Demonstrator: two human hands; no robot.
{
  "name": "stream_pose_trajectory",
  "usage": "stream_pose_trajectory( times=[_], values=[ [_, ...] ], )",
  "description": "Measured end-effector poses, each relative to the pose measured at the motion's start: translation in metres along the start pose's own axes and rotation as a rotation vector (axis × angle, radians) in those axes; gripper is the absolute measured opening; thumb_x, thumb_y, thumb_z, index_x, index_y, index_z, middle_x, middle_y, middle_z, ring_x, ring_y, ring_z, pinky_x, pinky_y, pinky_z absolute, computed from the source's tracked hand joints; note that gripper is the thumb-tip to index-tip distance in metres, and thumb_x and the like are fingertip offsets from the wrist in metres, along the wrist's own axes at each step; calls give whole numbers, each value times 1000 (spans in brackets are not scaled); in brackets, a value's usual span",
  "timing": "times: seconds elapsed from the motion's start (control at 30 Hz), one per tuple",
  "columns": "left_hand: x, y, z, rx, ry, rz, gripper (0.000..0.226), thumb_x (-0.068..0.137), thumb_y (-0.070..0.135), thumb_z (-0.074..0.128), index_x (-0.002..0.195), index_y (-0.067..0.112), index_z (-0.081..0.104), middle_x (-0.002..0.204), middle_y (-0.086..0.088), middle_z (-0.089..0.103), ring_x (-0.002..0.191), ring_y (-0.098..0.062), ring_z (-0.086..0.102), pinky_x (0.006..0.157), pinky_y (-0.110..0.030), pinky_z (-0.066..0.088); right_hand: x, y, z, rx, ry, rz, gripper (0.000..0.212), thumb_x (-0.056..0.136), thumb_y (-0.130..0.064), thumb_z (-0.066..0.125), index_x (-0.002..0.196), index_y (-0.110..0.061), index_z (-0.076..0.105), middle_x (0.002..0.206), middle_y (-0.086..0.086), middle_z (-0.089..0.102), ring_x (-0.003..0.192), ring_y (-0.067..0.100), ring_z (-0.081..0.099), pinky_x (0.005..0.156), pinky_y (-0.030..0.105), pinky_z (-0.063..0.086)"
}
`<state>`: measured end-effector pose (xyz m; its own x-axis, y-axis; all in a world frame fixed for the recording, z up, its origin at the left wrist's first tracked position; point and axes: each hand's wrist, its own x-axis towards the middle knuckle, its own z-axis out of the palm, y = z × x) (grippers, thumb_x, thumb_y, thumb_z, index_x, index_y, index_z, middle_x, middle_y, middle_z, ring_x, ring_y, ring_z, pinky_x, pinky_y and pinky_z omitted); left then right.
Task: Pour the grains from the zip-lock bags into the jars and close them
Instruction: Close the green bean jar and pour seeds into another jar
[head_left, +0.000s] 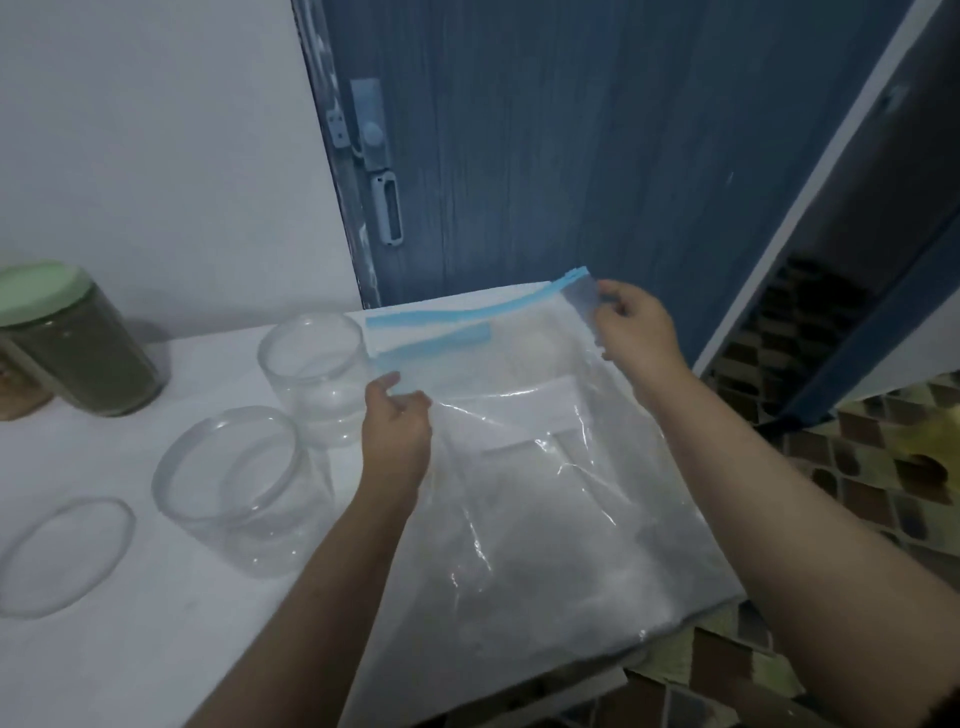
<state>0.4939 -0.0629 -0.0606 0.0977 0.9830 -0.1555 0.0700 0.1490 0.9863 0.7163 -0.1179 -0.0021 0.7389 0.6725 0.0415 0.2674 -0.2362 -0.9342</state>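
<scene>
While one jar (78, 338) at the counter's (130, 665) far left already stands filled with greenish grain under a pale green lid, two clear jars remain empty and uncapped. Nearer clear jar (234, 488) toward the left front, farther clear jar (317, 379) just behind it, close to the back edge. A clear lid (57, 556) lying flat near the left front edge.

Large zip-lock bag (519, 467) spread over the right half of the counter, reaching its right and front edges, blue zip strip toward the back. Contents pale and hard to make out through the plastic; cannot tell how full. Strip appears parted at its left end, though blur prevents certainty.

Left hand (397, 431) pinching the bag's top edge at the left end of the strip, fingers curled on the plastic, just beside the farther jar. Right hand (634, 327) pinching the strip's right corner, lifted off the counter.

Judged roughly a third done: one jar finished. Left to do: open this bag fully, pour, fill both clear jars, cap them.
</scene>
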Motion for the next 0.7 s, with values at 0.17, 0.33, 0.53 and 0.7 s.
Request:
stream_pose_trajectory(
  times=[0.17, 0.33, 0.53, 0.7],
  values=[
    [7, -29, 9, 152, 107, 6, 36, 94, 11, 52, 129, 20, 46, 88, 6, 59, 85, -23, 58, 86, -40, 49, 19, 41, -19, -126, -228, 75, 43, 87, 2, 49, 118, -22, 67, 107, -10, 69, 109, 16, 61, 85, 26, 50],
    [4, -41, 15, 264, 208, 45, 38, 93, 12, 52, 130, 18, 46, 86, 9, 59, 96, -26, 62, 94, -39, 49, 20, 61, -33, -398, -366, 117, 58, 86, -27, 64, 142, -21, 48, 142, 9, 48, 125, 28, 51, 103, 34, 44],
    [6, -42, 21, 376, 279, 63, 36, 92, 14, 50, 128, 18, 45, 85, 8, 58, 96, -31, 62, 90, -47, 52, 18, 70, -38, -540, -516, 72, 18, 84, -1, 44, 88, -8, 60, 88, 10, 50, 79, 23, 48, 63, 26, 31],
    [8, -41, 24, 380, 290, 25, 35, 92, 19, 50, 127, 20, 44, 83, 13, 57, 94, -31, 62, 84, -54, 55, 18, 40, -60, -516, -311, -101, 49, 101, -5, 30, 146, -18, 45, 133, 10, 53, 109, 28, 53, 84, 27, 42]
  ],
)
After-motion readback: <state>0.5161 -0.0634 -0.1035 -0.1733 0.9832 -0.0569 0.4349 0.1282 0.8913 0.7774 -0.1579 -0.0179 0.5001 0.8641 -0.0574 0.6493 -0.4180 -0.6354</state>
